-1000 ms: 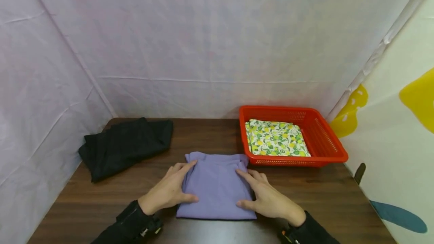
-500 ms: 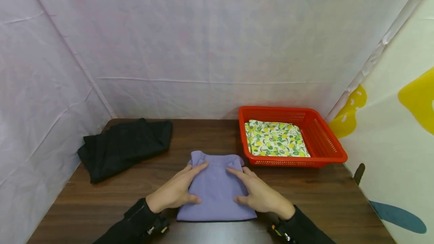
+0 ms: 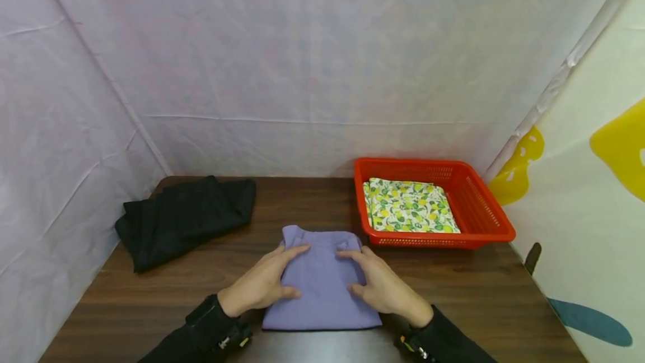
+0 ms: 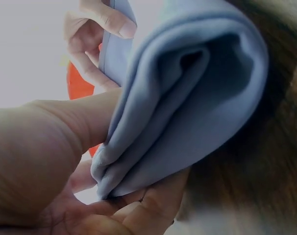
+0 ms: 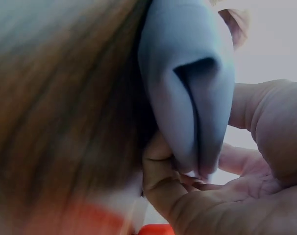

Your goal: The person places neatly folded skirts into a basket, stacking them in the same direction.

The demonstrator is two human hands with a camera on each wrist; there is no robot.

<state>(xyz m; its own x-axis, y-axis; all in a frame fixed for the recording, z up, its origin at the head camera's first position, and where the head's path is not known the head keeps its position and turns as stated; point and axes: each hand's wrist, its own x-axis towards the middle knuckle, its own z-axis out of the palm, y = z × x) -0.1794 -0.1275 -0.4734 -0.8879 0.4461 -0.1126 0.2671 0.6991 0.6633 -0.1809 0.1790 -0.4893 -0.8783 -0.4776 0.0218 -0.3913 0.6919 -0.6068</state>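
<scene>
A folded lavender cloth [image 3: 325, 287] lies in front of me at the middle of the table, its far end drawn narrower than its near edge. My left hand [image 3: 264, 282] grips its left side, thumb on top and fingers beneath; the left wrist view shows the rolled layers of the lavender cloth [image 4: 207, 127] between them. On the opposite side my right hand [image 3: 385, 284] holds the cloth the same way. The right wrist view shows the doubled edge of the lavender cloth [image 5: 187, 98] between thumb and curled fingers.
A red plastic basket [image 3: 484, 237] stands at the back right, holding a folded lemon-print cloth [image 3: 413, 206]. A folded black cloth [image 3: 186, 220] lies at the back left of the wooden table [image 3: 302, 200]. White sheets [image 3: 312, 71] hang behind and beside it.
Both hands have moved inward, drawing the sides of the lavender cloth closer together and narrowing its far part. Over the last half second little has moved. The basket and black cloth stay put.
</scene>
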